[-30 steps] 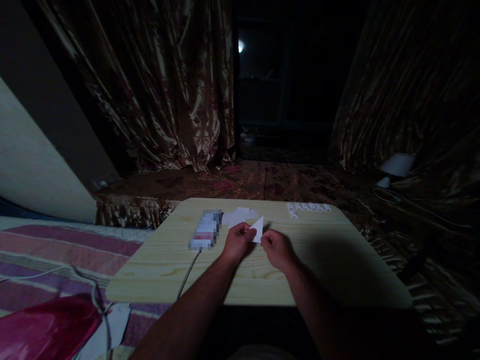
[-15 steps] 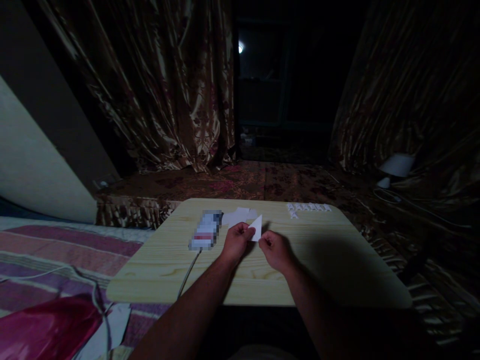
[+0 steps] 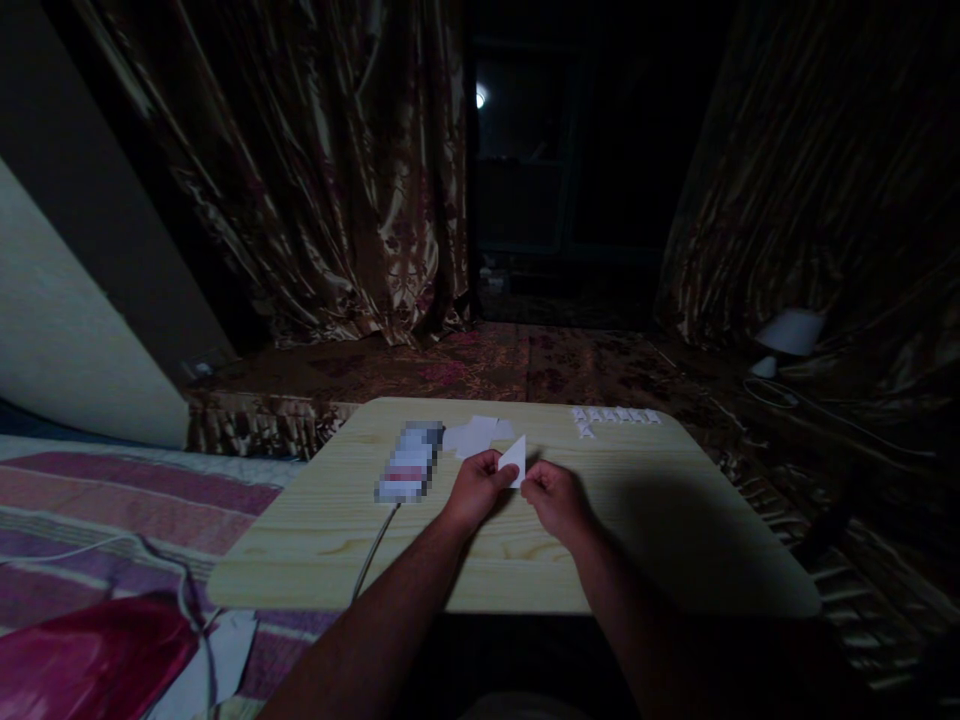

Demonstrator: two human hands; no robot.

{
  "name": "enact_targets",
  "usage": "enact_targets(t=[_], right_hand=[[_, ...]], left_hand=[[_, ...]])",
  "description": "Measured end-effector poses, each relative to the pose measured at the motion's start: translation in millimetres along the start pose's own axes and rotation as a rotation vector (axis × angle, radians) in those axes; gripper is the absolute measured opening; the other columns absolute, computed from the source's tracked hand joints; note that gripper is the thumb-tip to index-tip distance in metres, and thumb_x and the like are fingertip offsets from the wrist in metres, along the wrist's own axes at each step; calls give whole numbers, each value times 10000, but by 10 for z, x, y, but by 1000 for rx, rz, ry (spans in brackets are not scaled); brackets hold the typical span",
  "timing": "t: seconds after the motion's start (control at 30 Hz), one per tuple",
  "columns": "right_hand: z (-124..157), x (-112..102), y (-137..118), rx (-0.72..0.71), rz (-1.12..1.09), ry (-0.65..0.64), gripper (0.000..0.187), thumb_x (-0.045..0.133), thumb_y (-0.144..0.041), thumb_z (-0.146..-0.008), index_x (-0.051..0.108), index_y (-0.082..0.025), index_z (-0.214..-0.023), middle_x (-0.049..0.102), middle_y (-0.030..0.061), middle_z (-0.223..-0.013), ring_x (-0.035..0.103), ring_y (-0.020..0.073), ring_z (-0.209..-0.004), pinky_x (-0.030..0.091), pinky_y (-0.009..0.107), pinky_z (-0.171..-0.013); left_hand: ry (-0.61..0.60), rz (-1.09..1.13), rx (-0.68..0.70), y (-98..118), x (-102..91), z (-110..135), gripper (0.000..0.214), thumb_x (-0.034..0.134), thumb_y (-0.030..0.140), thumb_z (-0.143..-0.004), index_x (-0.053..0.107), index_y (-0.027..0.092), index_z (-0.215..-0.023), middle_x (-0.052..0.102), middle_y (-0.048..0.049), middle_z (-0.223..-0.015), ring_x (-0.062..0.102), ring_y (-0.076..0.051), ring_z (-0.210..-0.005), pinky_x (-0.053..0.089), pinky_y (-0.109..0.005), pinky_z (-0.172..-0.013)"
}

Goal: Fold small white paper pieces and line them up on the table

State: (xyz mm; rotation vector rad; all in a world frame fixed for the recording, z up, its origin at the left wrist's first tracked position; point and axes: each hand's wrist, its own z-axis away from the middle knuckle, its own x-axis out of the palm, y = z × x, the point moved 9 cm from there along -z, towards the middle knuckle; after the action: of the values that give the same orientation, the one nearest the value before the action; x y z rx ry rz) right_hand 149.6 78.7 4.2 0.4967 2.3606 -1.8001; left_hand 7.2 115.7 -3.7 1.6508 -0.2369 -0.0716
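Note:
My left hand (image 3: 477, 489) pinches a small folded piece of white paper (image 3: 516, 460), thumb on its near face. The paper has a triangular outline, with its point upward. At the paper's lower right corner, my right hand (image 3: 553, 496) has its fingers closed on the edge. Behind my left hand, loose white paper sheets (image 3: 474, 436) lie overlapping on the wooden table (image 3: 525, 580). Several small folded white paper pieces (image 3: 616, 416) form a row at the table's far right, with one more piece (image 3: 584, 432) in front of the row.
A phone (image 3: 410, 462), blurred out, lies on the table's left with a cable (image 3: 369, 552) running toward me. To the left is a striped bed cover (image 3: 142, 500) with a pink bag (image 3: 90, 655). A lamp (image 3: 793, 332) stands beyond the table at right.
Both hands hold nearly the same pose on the folded paper. The paper has shifted very slightly toward me and to the right.

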Motion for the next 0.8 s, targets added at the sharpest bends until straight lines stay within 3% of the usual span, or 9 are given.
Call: enact_targets(t=[0.43, 0.63, 0.8], right_hand=[[15, -35, -14, 50, -16, 20, 122, 579, -316, -721, 611, -207, -676, 593, -28, -558, 497, 120, -500, 347, 222, -464], [9, -46, -29, 54, -57, 28, 114, 578, -313, -719, 614, -211, -682, 590, -31, -549, 492, 122, -492, 347, 226, -468], [-6, -27, 28, 60, -94, 35, 102, 568, -283, -712, 599, -200, -662, 553, -43, -520, 468, 118, -483, 342, 227, -478]], left_hand=[[-56, 32, -35, -5, 60, 18, 335, 791, 393, -617, 572, 141, -653, 562, 16, -551, 433, -76, -472, 275, -221, -478], [-58, -15, -24, -61, 51, 0, 277, 755, 353, -646, 583, 139, -679, 574, 13, -576, 447, -80, -480, 279, -221, -482], [-131, -70, -5, -67, 97, 3, 265, 736, 353, -673, 596, 129, -686, 565, 11, -576, 426, -72, -480, 260, -218, -480]])
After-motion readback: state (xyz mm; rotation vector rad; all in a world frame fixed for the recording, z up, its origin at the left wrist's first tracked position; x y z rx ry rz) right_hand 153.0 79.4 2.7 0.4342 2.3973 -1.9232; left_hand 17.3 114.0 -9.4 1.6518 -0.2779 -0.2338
